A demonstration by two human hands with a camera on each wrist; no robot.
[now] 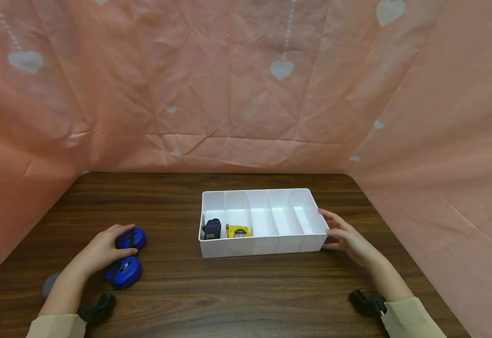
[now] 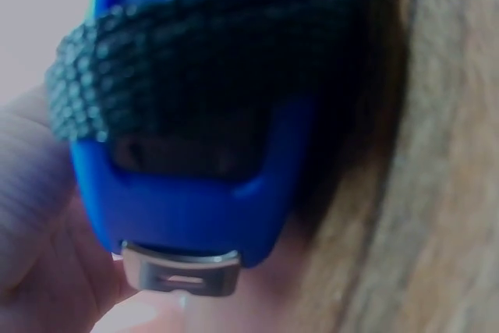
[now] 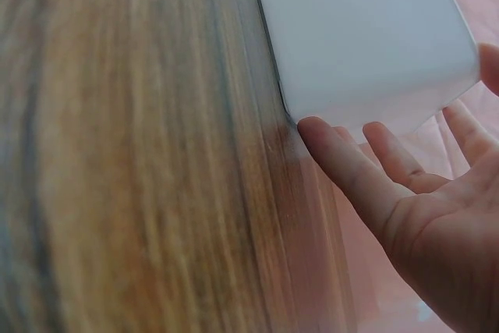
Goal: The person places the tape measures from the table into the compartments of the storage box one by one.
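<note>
At the left of the table, my left hand [image 1: 101,251] has its thumb and fingers around the farther of two blue tape measures [image 1: 131,238]. The nearer blue tape measure [image 1: 125,272] lies just below the thumb. Close up in the left wrist view, a blue tape measure [image 2: 195,212] shows a dark woven strap and a metal end hook. My right hand [image 1: 349,237] touches the right end of a white divided box [image 1: 263,246], fingers spread and nearly straight. A dark tape measure [image 1: 212,229] and a yellow tape measure [image 1: 238,231] sit in its two leftmost compartments.
A grey object [image 1: 49,285] lies partly hidden behind the left forearm. The wood-grain table [image 1: 246,295] is bordered at the back and sides by pink cloth [image 1: 229,94] with white hearts. Black bands [image 1: 98,307] are on both wrists.
</note>
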